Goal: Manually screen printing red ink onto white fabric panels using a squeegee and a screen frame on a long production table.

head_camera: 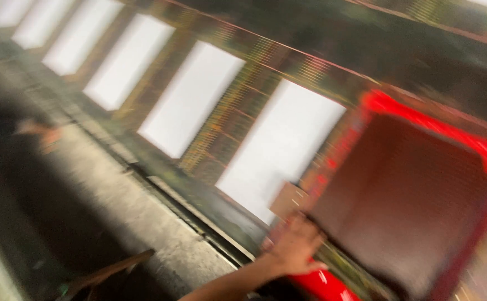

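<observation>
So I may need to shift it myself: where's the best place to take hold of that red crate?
Probably the red crate's near rim, from the near side where the hand already rests; the raised rim gives fingers an edge. Blur hides any handles.

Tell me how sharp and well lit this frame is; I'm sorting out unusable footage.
Head view: heavy motion blur smears everything, and the frame is tilted. The row of bright white panels is blown out with no detail. The red crate and the hand on its edge are soft but recognisable. The left side and the grey floor lie in deep shadow.
</observation>
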